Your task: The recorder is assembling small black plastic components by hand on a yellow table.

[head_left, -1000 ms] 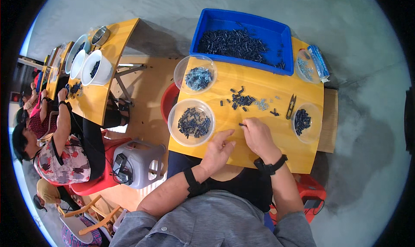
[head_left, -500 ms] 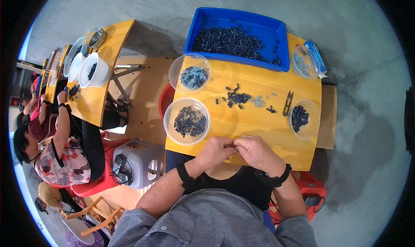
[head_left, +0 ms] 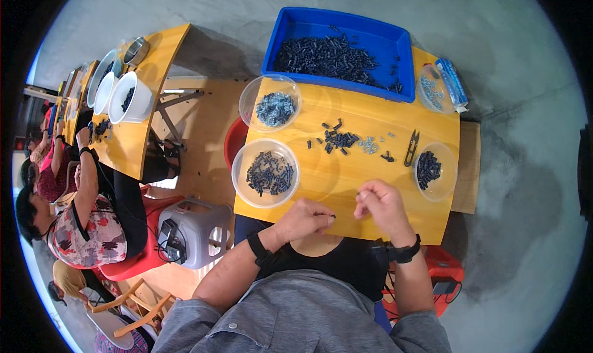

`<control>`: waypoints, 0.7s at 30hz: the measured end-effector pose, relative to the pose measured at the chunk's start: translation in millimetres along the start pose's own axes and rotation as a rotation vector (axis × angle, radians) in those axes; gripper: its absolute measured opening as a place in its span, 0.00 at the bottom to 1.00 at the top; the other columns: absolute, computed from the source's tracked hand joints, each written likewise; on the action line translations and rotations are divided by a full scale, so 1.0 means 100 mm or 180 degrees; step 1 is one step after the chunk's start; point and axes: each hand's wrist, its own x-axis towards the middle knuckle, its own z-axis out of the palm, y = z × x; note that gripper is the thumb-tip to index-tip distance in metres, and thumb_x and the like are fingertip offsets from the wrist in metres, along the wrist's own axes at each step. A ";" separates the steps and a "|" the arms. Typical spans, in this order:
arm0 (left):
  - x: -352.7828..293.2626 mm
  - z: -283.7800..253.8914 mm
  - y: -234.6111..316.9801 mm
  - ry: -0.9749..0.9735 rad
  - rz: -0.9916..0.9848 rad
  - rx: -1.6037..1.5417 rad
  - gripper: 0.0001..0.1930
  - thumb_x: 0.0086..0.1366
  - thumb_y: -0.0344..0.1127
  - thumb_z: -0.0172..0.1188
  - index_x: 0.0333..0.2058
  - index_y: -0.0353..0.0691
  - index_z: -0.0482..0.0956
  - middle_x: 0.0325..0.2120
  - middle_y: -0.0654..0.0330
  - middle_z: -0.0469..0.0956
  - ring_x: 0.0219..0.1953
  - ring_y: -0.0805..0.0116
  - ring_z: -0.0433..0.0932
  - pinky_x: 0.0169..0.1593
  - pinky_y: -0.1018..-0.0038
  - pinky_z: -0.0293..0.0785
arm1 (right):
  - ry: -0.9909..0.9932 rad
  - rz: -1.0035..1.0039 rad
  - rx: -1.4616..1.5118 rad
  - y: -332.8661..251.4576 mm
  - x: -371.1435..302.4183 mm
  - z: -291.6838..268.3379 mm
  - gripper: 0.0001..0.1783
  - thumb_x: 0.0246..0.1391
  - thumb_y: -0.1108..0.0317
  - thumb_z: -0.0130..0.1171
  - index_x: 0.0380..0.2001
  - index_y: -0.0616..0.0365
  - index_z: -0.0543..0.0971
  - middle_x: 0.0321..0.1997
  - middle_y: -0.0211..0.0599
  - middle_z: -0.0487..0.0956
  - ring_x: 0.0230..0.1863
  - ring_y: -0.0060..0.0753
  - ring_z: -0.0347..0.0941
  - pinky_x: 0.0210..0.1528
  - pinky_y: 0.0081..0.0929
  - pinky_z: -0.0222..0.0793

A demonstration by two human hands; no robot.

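Close to the table's front edge, my left hand (head_left: 307, 219) is closed in a pinch, and the end of a small black cylindrical piece (head_left: 333, 216) shows at its fingertips. A short gap away, my right hand (head_left: 381, 206) hovers over the table with thumb and forefinger pinched; a dark speck shows at the tip, too small to name. Beyond both hands lies a loose pile of short black cylindrical pieces (head_left: 337, 141) beside several small clear pieces (head_left: 369, 145). Left of my left hand stands a clear round tub (head_left: 246, 159) with black pieces inside.
A blue tray (head_left: 338, 88) of black pieces spans the table's (head_left: 309, 183) far side. Another tub (head_left: 248, 101) contains bluish clear pieces. At right are thread snips (head_left: 412, 148), a tub (head_left: 449, 183) of black pieces and a blue box (head_left: 451, 84). A co-worker (head_left: 92, 229) sits left.
My hands, touching at the fingertips before, have come apart. The right one has moved up and to the right; the left stays near its place with the black piece showing.
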 end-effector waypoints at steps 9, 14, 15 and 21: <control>0.11 0.04 -0.16 0.0673 -0.0032 -0.0298 0.11 0.60 0.31 0.58 0.38 0.29 0.78 0.25 0.60 0.78 0.23 0.76 0.76 0.30 0.78 0.77 | 0.1088 0.0189 -0.0557 -0.08 0.45 -0.08 0.07 0.56 0.72 0.48 0.35 0.64 0.73 0.22 0.41 0.76 0.22 0.27 0.75 0.22 0.25 0.71; 0.10 0.04 -0.17 0.0703 0.0002 -0.0248 0.11 0.60 0.31 0.58 0.39 0.30 0.78 0.25 0.60 0.78 0.23 0.76 0.76 0.29 0.79 0.76 | 0.1343 -0.0548 -0.2124 0.07 0.69 -0.11 0.13 0.52 0.70 0.51 0.40 0.64 0.75 0.22 0.53 0.76 0.26 0.47 0.75 0.31 0.37 0.70; 0.10 0.04 -0.18 0.0717 -0.0001 -0.0232 0.11 0.60 0.31 0.58 0.39 0.30 0.77 0.24 0.60 0.78 0.23 0.76 0.76 0.29 0.79 0.76 | 0.1390 -0.0631 -0.2430 0.05 0.69 -0.09 0.15 0.51 0.69 0.51 0.42 0.64 0.75 0.24 0.56 0.76 0.28 0.53 0.74 0.33 0.40 0.70; 0.10 0.04 -0.18 0.0740 0.0071 -0.0305 0.12 0.60 0.32 0.58 0.39 0.30 0.77 0.24 0.60 0.78 0.23 0.77 0.77 0.29 0.79 0.76 | 0.1241 -0.0592 -0.2385 0.10 0.64 -0.10 0.16 0.52 0.69 0.52 0.43 0.66 0.75 0.25 0.51 0.78 0.26 0.40 0.75 0.33 0.31 0.69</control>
